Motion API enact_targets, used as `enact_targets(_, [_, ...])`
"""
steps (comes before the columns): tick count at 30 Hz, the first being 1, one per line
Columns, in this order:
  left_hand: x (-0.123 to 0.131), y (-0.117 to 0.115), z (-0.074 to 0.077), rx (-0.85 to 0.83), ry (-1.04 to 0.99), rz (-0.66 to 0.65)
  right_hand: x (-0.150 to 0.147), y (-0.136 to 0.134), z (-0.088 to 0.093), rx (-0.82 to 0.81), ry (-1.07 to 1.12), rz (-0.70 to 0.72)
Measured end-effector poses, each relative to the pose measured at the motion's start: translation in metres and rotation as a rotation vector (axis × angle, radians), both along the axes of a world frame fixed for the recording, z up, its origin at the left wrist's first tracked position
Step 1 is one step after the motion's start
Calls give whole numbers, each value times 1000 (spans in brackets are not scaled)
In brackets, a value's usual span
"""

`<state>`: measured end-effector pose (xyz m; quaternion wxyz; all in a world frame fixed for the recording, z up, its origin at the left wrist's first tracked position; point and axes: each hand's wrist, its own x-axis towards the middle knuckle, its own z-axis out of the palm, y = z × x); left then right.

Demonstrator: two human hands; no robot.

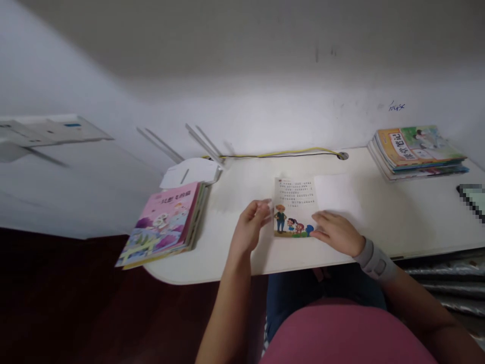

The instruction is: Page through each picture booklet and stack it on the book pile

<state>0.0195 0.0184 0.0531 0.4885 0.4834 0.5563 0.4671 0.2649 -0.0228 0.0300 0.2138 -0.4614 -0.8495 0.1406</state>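
- On the desk (397,217), near its front edge: book (303,202), lying open; left page printed with text above cartoon figures, right page pale, any print on it not legible.
- Left hand (257,217): beside the book's left edge, fingers curled in towards the thumb; blurred, so cannot tell whether they grip a page.
- Right hand (335,231): at the book's lower middle, palm down, fingers stretched out, thumb apart from them; grey band (375,260) around the wrist.
- Left stack (162,222): several books, pink cover uppermost, one corner jutting past the desk's rounded end.
- Router (191,172): white, aerials raised, just behind the left stack.
- Cables (280,152): yellow and black, running along the wall's foot to a round hole (343,156).
- Right stack (419,149): books, orange and green cover uppermost, near the back wall.
- Device (473,199): pixelated, dark-edged, cut off at the right.
- Handwriting (396,106): blue, on the wall above the right stack.
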Motion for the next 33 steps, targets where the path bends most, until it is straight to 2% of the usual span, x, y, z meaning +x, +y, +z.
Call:
enact_targets(3, [33,5,32,18,-329,-79,16,10,5,-176,372,-19])
enact_targets(6, [73,9,54,5,-488,-249,34,19,13,-422,825,-124])
enact_targets(8, [91,10,57,-19,-505,-326,45,22,18,-571,1082,-227])
enact_targets(11, [86,10,44,12,-407,-247,63,21,20,-705,1247,-347])
enact_targets(13, [61,9,29,67,-237,-118,75,18,14,-731,1219,-469])
enact_targets(16, [15,5,4,137,194,42,94,15,1,-690,1126,-607])
enact_targets(18, [-7,0,-9,90,521,44,105,14,-7,-646,1074,-614])
enact_targets(20, [-14,-5,-18,13,836,-15,115,14,-14,-618,1017,-604])
enact_targets(21, [-12,-8,-20,-6,984,-25,119,14,-17,-601,981,-602])
enact_targets(23, [1,-12,-20,55,1220,49,125,13,-24,-519,867,-587])
enact_targets(25, [21,-16,-20,229,1314,136,131,12,-31,-356,705,-586])
enact_targets(26, [33,-17,-20,335,1295,124,133,11,-34,-258,616,-599])
enact_targets(27, [46,-19,-23,432,1242,56,136,9,-36,-165,534,-619])
enact_targets(29, [74,-26,-31,565,1094,-184,141,5,-41,-41,413,-665])
enact_targets(31, [99,-34,-44,595,998,-382,145,1,-43,-1,359,-684])
enact_targets(33, [119,-43,-55,577,1026,-455,148,-5,-44,-4,360,-660])
